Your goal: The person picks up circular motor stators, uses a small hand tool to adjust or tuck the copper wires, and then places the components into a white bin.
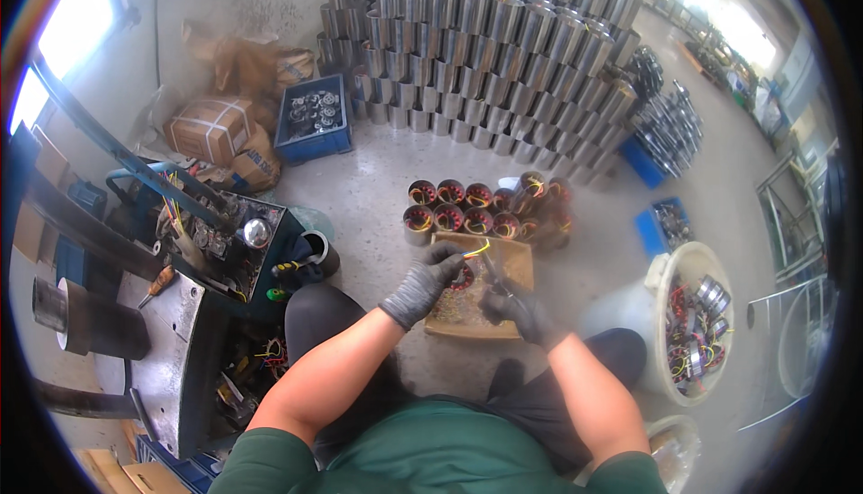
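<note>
My left hand, in a grey glove, is closed on a bundle of coloured wires whose yellow ends stick out to the right. Just below its fingers shows a red-ringed motor stator; whether the hand also bears its weight I cannot tell. My right hand, gloved too, grips a slim dark hand tool, its tip pointing up close to the wires. The tool's exact kind is unclear. Both hands are over a shallow tan box with small scraps in it.
Beyond the box stand rows of cylinders with red stators and yellow wires. Stacked metal tubes form a wall behind. A white bucket of stators is at right. On the left are a steel bench, a screwdriver and a blue crate.
</note>
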`<action>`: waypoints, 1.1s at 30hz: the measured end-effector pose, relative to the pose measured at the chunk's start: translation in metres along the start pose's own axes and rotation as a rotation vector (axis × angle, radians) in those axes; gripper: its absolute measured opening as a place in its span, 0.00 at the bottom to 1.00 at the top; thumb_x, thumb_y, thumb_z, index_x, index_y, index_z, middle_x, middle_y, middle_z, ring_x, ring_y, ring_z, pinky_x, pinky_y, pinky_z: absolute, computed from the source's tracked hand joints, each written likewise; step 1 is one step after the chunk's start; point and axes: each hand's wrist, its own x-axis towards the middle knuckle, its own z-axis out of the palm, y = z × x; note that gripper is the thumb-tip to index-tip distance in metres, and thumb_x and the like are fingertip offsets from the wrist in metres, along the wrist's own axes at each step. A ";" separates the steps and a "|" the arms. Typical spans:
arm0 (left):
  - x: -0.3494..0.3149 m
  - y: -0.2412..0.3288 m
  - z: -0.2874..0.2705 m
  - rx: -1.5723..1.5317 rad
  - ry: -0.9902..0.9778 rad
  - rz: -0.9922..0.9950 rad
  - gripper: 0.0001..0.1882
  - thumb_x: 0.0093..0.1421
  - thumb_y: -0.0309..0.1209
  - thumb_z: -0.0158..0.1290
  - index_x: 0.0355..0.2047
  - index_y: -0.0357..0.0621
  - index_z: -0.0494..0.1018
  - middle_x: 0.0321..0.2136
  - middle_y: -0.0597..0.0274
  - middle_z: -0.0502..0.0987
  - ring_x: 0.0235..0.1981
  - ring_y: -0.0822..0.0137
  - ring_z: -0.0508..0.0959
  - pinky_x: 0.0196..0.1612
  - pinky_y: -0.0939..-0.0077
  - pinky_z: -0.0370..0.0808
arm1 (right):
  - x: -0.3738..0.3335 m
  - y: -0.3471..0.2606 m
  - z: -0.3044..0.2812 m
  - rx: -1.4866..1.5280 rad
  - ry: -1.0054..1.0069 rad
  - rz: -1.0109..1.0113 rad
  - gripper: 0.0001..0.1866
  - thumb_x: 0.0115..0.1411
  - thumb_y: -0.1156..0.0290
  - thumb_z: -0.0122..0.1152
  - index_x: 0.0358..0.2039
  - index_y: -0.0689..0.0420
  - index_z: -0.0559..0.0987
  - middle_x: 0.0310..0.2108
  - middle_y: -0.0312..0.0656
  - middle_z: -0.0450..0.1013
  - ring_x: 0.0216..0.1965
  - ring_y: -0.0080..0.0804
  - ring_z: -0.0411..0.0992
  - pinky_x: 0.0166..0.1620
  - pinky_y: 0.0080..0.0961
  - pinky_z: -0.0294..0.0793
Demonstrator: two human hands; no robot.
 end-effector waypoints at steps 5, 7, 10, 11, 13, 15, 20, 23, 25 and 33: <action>0.003 -0.007 0.002 0.088 -0.064 -0.091 0.05 0.63 0.29 0.52 0.37 0.40 0.71 0.22 0.67 0.70 0.23 0.77 0.69 0.26 0.82 0.68 | 0.001 -0.008 -0.006 0.026 0.022 0.171 0.19 0.63 0.67 0.58 0.51 0.63 0.71 0.25 0.36 0.68 0.25 0.23 0.67 0.29 0.22 0.67; 0.006 -0.012 -0.001 0.148 -0.051 -0.117 0.05 0.63 0.28 0.52 0.37 0.40 0.71 0.22 0.67 0.70 0.23 0.77 0.69 0.25 0.82 0.68 | 0.001 -0.015 -0.004 -0.034 0.044 0.205 0.17 0.63 0.69 0.58 0.49 0.63 0.72 0.23 0.36 0.69 0.22 0.24 0.67 0.26 0.22 0.67; 0.009 -0.023 0.002 0.279 -0.039 -0.130 0.05 0.63 0.27 0.51 0.38 0.40 0.71 0.24 0.65 0.70 0.22 0.76 0.69 0.23 0.80 0.68 | 0.005 0.002 -0.010 -0.006 0.057 0.212 0.16 0.61 0.69 0.59 0.47 0.63 0.71 0.17 0.36 0.67 0.12 0.25 0.64 0.16 0.23 0.64; 0.010 -0.027 0.002 0.350 -0.034 -0.118 0.05 0.63 0.26 0.50 0.39 0.40 0.71 0.24 0.65 0.70 0.21 0.75 0.69 0.23 0.79 0.68 | 0.007 0.007 -0.009 0.082 0.043 0.187 0.17 0.59 0.69 0.59 0.46 0.62 0.70 0.13 0.36 0.65 0.05 0.25 0.60 0.09 0.24 0.62; 0.014 -0.036 -0.004 0.247 -0.024 -0.157 0.05 0.63 0.26 0.50 0.39 0.39 0.72 0.26 0.64 0.72 0.22 0.73 0.71 0.24 0.77 0.70 | 0.009 0.010 -0.006 0.138 0.067 0.237 0.15 0.58 0.72 0.58 0.45 0.63 0.71 0.13 0.37 0.66 0.05 0.26 0.61 0.09 0.25 0.62; 0.013 -0.035 -0.005 0.147 -0.006 -0.200 0.06 0.63 0.26 0.50 0.39 0.39 0.72 0.27 0.63 0.73 0.23 0.72 0.72 0.26 0.76 0.72 | 0.008 0.014 -0.002 0.199 0.084 0.290 0.14 0.57 0.74 0.57 0.43 0.63 0.71 0.14 0.38 0.67 0.05 0.27 0.62 0.09 0.26 0.63; 0.014 -0.038 -0.004 -0.045 0.023 -0.329 0.11 0.62 0.32 0.55 0.40 0.39 0.72 0.24 0.68 0.73 0.22 0.73 0.72 0.27 0.79 0.72 | 0.016 0.056 -0.012 0.139 0.123 0.268 0.10 0.61 0.66 0.56 0.38 0.57 0.75 0.16 0.34 0.68 0.13 0.22 0.66 0.15 0.18 0.64; 0.017 -0.038 -0.010 0.022 -0.054 -0.313 0.10 0.62 0.34 0.55 0.38 0.41 0.72 0.24 0.68 0.73 0.22 0.74 0.73 0.26 0.79 0.72 | 0.023 0.069 -0.011 0.368 0.297 0.217 0.10 0.62 0.64 0.57 0.39 0.55 0.76 0.18 0.31 0.67 0.14 0.18 0.66 0.15 0.14 0.61; 0.018 -0.037 -0.005 0.104 -0.018 -0.330 0.09 0.62 0.34 0.55 0.37 0.42 0.72 0.24 0.69 0.73 0.21 0.75 0.73 0.25 0.79 0.72 | 0.020 0.063 -0.017 0.509 0.224 0.193 0.09 0.61 0.68 0.56 0.41 0.57 0.74 0.21 0.34 0.69 0.19 0.21 0.68 0.20 0.18 0.67; 0.014 -0.037 -0.006 0.024 0.017 -0.318 0.08 0.62 0.33 0.54 0.37 0.44 0.72 0.23 0.68 0.74 0.20 0.73 0.73 0.24 0.80 0.72 | 0.019 0.032 0.006 0.505 0.266 0.258 0.11 0.66 0.67 0.51 0.44 0.60 0.73 0.35 0.45 0.72 0.27 0.32 0.74 0.36 0.21 0.81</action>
